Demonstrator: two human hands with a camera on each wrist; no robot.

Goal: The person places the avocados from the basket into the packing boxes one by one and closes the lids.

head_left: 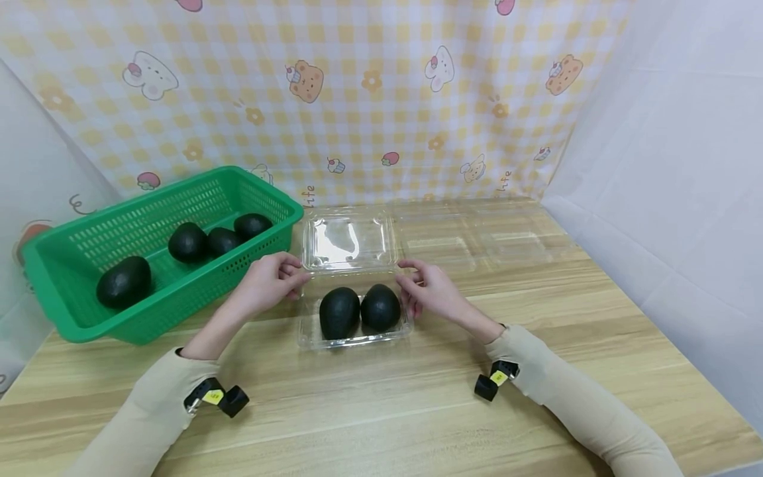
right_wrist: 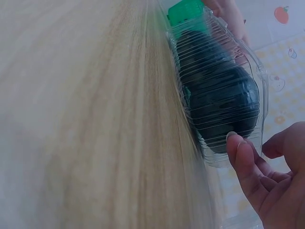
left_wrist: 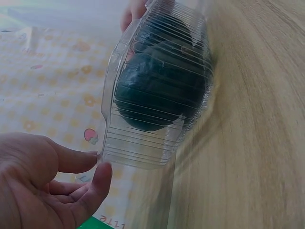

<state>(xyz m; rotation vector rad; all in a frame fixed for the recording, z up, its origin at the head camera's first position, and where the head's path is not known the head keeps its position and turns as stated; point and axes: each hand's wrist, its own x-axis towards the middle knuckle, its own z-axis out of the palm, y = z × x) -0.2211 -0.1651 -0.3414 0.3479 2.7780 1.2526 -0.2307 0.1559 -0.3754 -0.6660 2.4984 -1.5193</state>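
Observation:
A clear plastic clamshell box (head_left: 310, 324) lies with its lid (head_left: 372, 232) folded back behind it. Two dark avocados, the left one (head_left: 340, 313) and the right one (head_left: 381, 308), sit side by side in its base. My left hand (head_left: 267, 283) pinches the back left corner of the rim, thumb (left_wrist: 78, 161) and index finger meeting there in the left wrist view. At the right side, my right hand (head_left: 436, 291) holds the box edge; its fingertips (right_wrist: 233, 143) lie against the ribbed side wall with the thumb by the rim.
To the left stands a green slotted basket (head_left: 173, 298) holding several more avocados, one (head_left: 124, 283) apart from the others. Other clear plastic boxes (head_left: 438, 246) lie behind my right hand on the wooden table (head_left: 369, 411). A checked cloth (head_left: 369, 119) hangs along the back.

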